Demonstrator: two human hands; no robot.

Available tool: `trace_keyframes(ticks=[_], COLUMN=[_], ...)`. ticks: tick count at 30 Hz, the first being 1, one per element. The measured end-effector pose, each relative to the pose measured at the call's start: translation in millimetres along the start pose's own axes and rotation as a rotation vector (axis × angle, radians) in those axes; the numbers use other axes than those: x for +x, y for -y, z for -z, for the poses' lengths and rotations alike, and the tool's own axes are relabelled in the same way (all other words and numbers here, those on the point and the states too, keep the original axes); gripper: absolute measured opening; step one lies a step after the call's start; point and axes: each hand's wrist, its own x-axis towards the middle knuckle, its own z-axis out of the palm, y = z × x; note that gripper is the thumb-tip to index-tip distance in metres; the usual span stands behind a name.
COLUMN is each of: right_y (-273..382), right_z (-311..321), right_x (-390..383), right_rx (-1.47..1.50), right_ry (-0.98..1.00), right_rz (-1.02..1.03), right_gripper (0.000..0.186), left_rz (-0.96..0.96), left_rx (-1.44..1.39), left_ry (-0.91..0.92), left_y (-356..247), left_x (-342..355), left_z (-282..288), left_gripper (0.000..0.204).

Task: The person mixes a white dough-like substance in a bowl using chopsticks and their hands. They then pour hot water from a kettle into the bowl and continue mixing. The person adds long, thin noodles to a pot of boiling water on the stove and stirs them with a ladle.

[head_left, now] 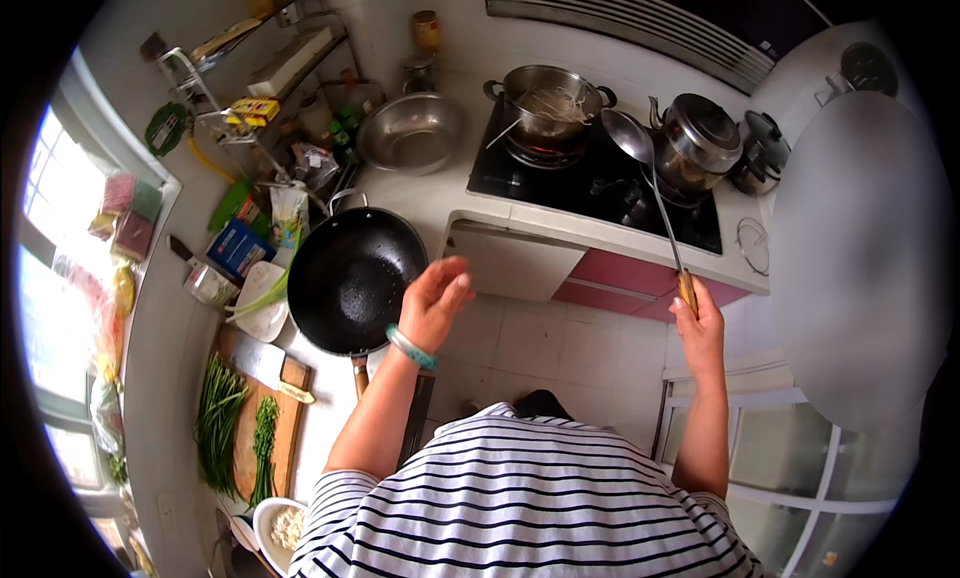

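Note:
My right hand [701, 323] is closed round the wooden handle of a long metal ladle [627, 136]. The ladle's bowl is up over the hob, between a steel pot [550, 136] and a kettle [696, 136]. Pale strands lie in that two-handled pot, and a thin stick leans out of its near left side. My left hand [432, 300], with a green bracelet at the wrist, is in the air by the right rim of a black wok [357, 283]. Its fingers are loosely bent and apart, holding nothing. Inside, the wok looks dark and wet.
Left of me, a cutting board [284, 433] carries chopped greens and a cleaver [252, 356]. A white bowl [265, 523] of pale bits stands nearer. A steel basin [411, 133] rests behind the wok. A blurred grey oval [865, 258] fills the right side.

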Motion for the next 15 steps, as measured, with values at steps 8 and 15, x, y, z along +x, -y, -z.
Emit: trace_keyframes(ticks=[8, 15], right_y=[-15.6, 20.7], right_z=[16.7, 20.0], right_x=[164.9, 317.7], right_rx=[-0.049, -0.186], right_ry=[0.139, 0.486], right_rz=[0.146, 0.063], right_gripper=[0.035, 0.029], left_rz=[-0.139, 0.006], left_rx=[-0.041, 0.027], left_ry=[-0.127, -0.300], left_y=[8.1, 30.8], left_x=[195.9, 326.0], left_z=[-19.5, -25.5], left_gripper=[0.027, 0.024])
